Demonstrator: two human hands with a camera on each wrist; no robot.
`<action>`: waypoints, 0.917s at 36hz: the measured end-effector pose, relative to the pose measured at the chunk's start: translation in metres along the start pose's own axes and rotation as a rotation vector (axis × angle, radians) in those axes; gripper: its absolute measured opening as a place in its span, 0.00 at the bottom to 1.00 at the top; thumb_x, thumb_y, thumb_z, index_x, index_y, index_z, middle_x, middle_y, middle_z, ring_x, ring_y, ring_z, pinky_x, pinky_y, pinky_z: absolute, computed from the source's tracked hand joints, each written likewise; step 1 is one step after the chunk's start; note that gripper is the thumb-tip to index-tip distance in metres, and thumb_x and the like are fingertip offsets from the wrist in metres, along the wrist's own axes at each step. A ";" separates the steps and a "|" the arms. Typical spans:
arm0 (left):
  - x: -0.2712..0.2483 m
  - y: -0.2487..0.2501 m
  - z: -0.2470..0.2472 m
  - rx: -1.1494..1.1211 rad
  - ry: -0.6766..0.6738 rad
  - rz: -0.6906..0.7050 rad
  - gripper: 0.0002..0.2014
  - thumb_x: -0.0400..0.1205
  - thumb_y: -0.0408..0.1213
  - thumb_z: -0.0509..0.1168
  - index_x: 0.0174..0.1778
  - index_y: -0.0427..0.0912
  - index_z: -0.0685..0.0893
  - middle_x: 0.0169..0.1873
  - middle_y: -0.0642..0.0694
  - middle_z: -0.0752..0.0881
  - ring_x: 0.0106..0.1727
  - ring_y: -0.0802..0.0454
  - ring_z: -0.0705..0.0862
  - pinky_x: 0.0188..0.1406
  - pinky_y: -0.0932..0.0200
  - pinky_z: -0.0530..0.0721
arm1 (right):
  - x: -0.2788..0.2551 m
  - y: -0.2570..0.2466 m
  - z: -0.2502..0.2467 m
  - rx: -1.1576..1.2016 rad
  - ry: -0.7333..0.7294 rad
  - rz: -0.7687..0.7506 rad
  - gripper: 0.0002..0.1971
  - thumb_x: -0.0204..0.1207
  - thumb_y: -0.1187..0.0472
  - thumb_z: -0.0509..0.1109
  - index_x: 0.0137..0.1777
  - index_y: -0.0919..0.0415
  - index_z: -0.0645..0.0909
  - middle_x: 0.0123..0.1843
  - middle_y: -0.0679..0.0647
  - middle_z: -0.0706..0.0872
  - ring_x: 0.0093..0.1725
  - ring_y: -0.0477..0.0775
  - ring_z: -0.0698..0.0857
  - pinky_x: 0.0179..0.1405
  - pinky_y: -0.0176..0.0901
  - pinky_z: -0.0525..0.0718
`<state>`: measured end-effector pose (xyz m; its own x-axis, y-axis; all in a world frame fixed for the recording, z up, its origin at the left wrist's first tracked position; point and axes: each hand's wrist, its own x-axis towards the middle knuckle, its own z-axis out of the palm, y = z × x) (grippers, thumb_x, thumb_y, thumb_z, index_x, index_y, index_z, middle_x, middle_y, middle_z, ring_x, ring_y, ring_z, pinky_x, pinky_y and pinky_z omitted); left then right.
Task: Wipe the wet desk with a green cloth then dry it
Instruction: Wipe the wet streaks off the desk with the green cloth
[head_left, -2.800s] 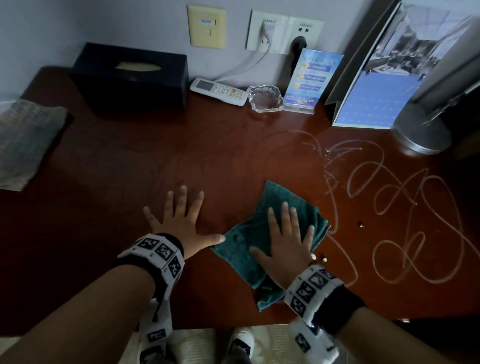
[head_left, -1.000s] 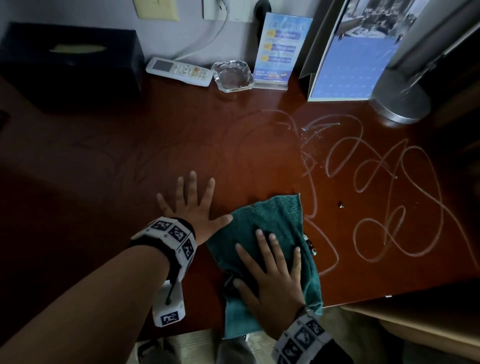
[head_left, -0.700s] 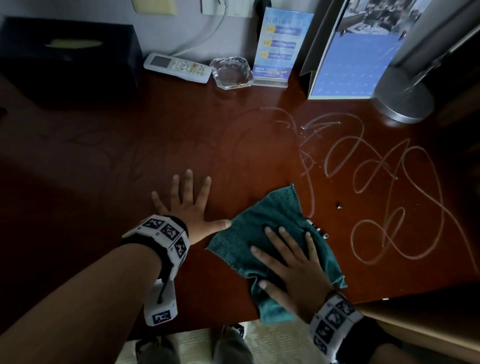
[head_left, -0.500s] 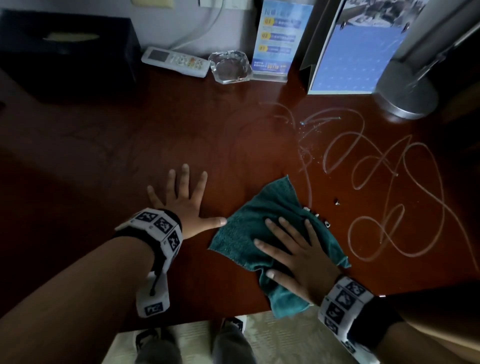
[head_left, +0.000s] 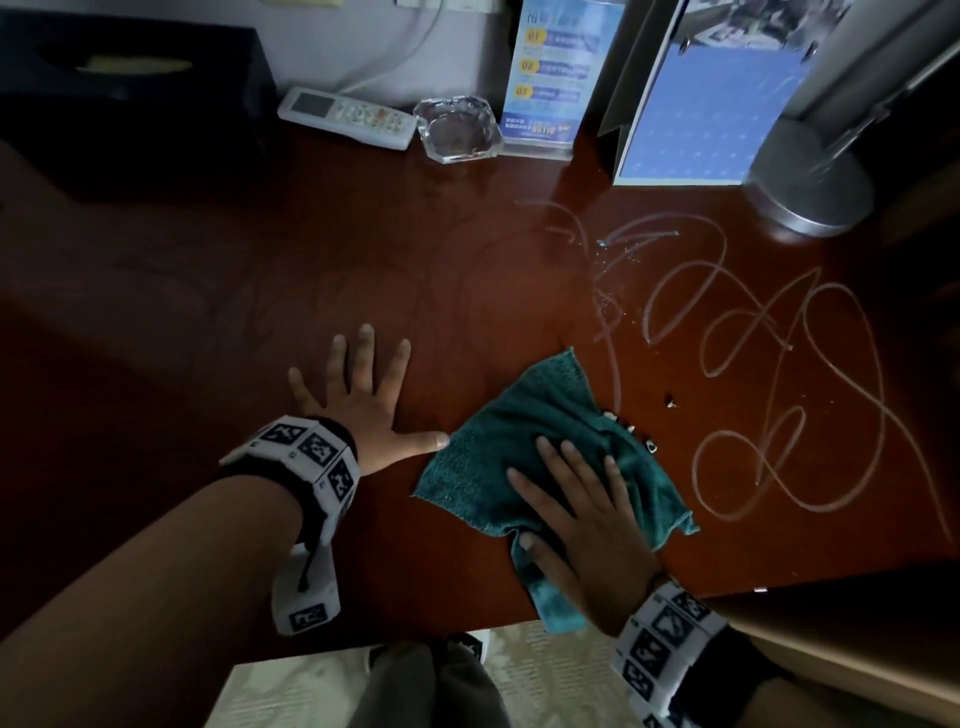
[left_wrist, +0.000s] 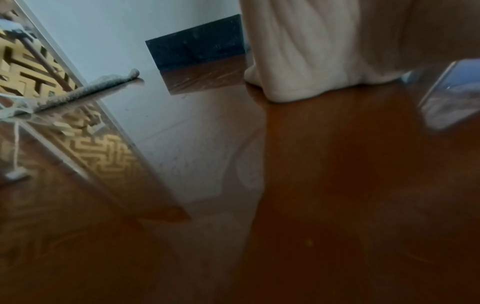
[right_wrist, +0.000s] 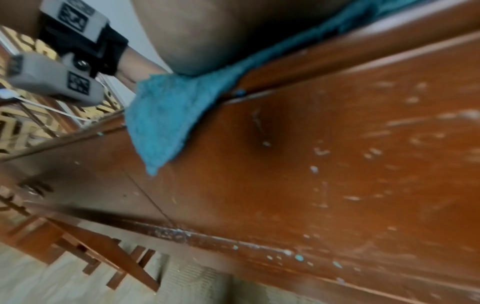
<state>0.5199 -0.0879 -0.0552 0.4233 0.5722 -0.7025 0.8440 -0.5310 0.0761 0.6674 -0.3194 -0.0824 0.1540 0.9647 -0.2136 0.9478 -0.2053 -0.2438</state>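
While our right hand (head_left: 582, 525) lies flat on the cloth (head_left: 524, 447), fingers straight and a little spread, our left hand (head_left: 363, 405) is splayed wide on the bare desk (head_left: 260, 322), its thumb tip just touching the cloth's left edge. Neither hand grips anything; the right one only presses. The cloth sits rumpled near the front edge of the desk, and one corner hangs over that edge, which the right wrist view shows as well (right_wrist: 161, 127).

We judge the wiping to be at an early stage: the looping water trails (head_left: 769, 395) to the right of the cloth look untouched, and only a few droplets (head_left: 631, 428) lie just beside its right edge. To do this stroke well, we should pull the hanging corner back onto the desk first, so the whole cloth works. Then we keep the palm flat and the weight even, and sweep rightward in long overlapping passes through the trails rather than short scrubs, which would only spread the water.

At the back stand the remote (head_left: 345, 117), ashtray (head_left: 457, 130), sign (head_left: 556, 78) and lamp base (head_left: 810, 192); the far loops run close to the lamp base, so we should slow there and keep water away from the remote. The left hand serves well as a brace where it is. A grey cloth at the desk's far left (left_wrist: 85, 90) may do for drying afterwards.
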 end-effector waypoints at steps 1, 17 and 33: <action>0.000 0.000 0.000 -0.004 -0.003 0.003 0.55 0.67 0.80 0.50 0.74 0.60 0.20 0.72 0.47 0.15 0.76 0.40 0.21 0.72 0.24 0.33 | 0.000 0.001 -0.001 -0.014 -0.006 -0.006 0.27 0.83 0.38 0.45 0.82 0.40 0.55 0.85 0.51 0.57 0.84 0.54 0.53 0.77 0.65 0.49; -0.004 0.000 -0.002 -0.035 -0.012 0.039 0.61 0.62 0.82 0.54 0.73 0.59 0.19 0.70 0.47 0.13 0.74 0.40 0.18 0.70 0.23 0.30 | 0.023 0.051 -0.021 -0.135 -0.179 -0.181 0.27 0.85 0.36 0.44 0.83 0.35 0.46 0.86 0.48 0.45 0.84 0.52 0.40 0.79 0.59 0.38; -0.004 0.008 -0.004 -0.106 0.126 -0.054 0.44 0.73 0.76 0.46 0.80 0.63 0.36 0.80 0.51 0.30 0.81 0.44 0.31 0.74 0.26 0.38 | 0.055 0.041 -0.035 -0.158 -0.276 -0.428 0.33 0.78 0.31 0.55 0.79 0.26 0.43 0.83 0.41 0.29 0.81 0.51 0.26 0.73 0.64 0.22</action>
<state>0.5260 -0.0918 -0.0496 0.4090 0.6752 -0.6138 0.8937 -0.4322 0.1200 0.7242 -0.2685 -0.0709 -0.3145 0.8732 -0.3723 0.9436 0.2449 -0.2227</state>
